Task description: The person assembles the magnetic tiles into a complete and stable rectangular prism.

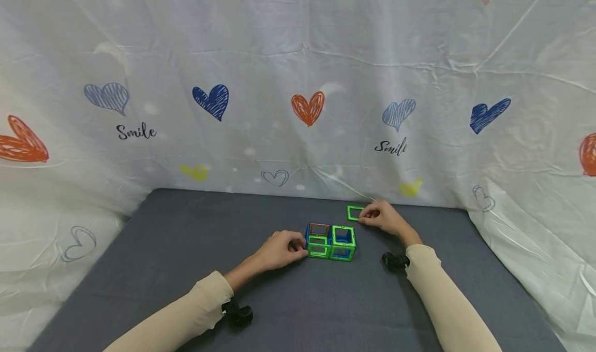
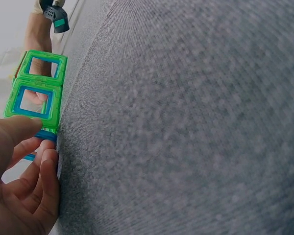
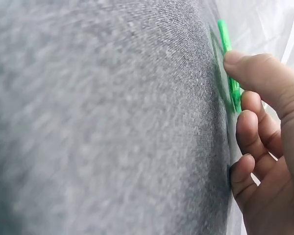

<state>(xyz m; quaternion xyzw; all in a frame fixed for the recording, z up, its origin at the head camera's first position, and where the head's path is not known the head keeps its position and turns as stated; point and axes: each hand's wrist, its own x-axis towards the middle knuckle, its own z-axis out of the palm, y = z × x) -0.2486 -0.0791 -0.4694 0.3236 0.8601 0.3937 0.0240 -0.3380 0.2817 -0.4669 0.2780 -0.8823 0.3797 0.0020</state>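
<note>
Two joined cubes of see-through magnetic building tiles (image 1: 331, 246), with green, blue and one orange-red frame, stand on the grey cloth. At their left side, my left hand (image 1: 281, 249) pinches the blue edge between thumb and fingers, and the left wrist view shows the thumb against a green frame (image 2: 35, 81). Farther back and to the right, my right hand (image 1: 383, 217) pinches a loose green square magnetic tile (image 1: 349, 214) by its right edge. In the right wrist view this tile (image 3: 233, 90) appears edge-on, slightly raised from the cloth, under the thumb.
Dark grey cloth (image 1: 177, 269) covers the table. Behind and at the sides hangs a white curtain (image 1: 261, 150) printed with hearts, meeting the table's back edge close to my right hand. A black wrist camera (image 1: 239, 313) sits on each sleeve.
</note>
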